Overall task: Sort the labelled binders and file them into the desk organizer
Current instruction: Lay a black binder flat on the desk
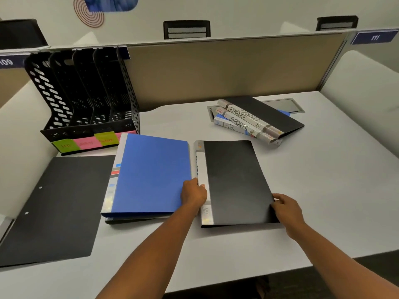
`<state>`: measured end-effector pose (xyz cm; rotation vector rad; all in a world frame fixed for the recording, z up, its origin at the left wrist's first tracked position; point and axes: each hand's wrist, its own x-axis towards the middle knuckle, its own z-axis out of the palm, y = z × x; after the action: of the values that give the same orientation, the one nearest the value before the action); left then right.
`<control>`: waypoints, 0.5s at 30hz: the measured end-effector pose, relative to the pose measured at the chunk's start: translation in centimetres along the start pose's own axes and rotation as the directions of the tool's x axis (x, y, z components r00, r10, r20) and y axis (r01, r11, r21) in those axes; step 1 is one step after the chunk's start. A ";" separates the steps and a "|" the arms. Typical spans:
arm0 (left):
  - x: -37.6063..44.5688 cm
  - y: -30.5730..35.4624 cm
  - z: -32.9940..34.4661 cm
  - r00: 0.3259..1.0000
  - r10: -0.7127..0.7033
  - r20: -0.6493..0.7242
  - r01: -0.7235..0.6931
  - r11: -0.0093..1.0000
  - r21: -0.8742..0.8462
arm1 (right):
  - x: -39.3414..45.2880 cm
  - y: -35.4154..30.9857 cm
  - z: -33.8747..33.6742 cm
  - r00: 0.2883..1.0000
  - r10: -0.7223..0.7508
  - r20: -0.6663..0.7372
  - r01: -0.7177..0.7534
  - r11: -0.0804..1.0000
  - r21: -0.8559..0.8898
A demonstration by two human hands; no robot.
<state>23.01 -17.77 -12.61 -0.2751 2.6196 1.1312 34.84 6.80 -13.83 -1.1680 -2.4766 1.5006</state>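
The black binder lies flat on the desk, gripped at both sides: left hand curled on its grey spine, right hand pinching its right edge. Beside it lies a blue binder (touching the organizer); labelled binders are stacked behind.

The stacked binders at far right read FINANCE, SPORTS and HR on their spines. The green sticky note on the organizer says HR, and the blue sign shows 111.
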 end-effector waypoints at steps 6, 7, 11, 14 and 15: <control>-0.3 0.3 0.7 0.998 -0.005 -0.057 0.007 0.999 0.037 | 0.8 -0.9 0.8 0.995 -0.086 -0.041 0.077 0.979 -0.187; -0.5 0.3 0.7 0.998 0.002 -0.064 0.001 0.999 0.050 | 1.1 -1.0 0.9 0.995 -0.095 -0.041 0.084 0.974 -0.212; -0.8 -0.2 0.7 0.997 0.054 -0.049 -0.047 0.990 0.134 | 1.8 -0.8 1.0 0.995 -0.094 -0.041 0.076 0.945 -0.318; -0.6 -0.2 0.4 0.996 0.085 -0.041 -0.078 0.986 0.150 | 1.9 -0.9 1.0 0.995 -0.095 -0.044 0.075 0.936 -0.343; -0.5 -0.1 0.3 0.995 0.096 -0.039 -0.089 0.984 0.154 | 1.9 -0.9 0.9 0.994 -0.097 -0.051 0.074 0.938 -0.339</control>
<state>23.56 -17.59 -12.77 -0.1513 2.7671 0.9555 32.57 7.01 -14.29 -1.1083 -2.7711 1.0240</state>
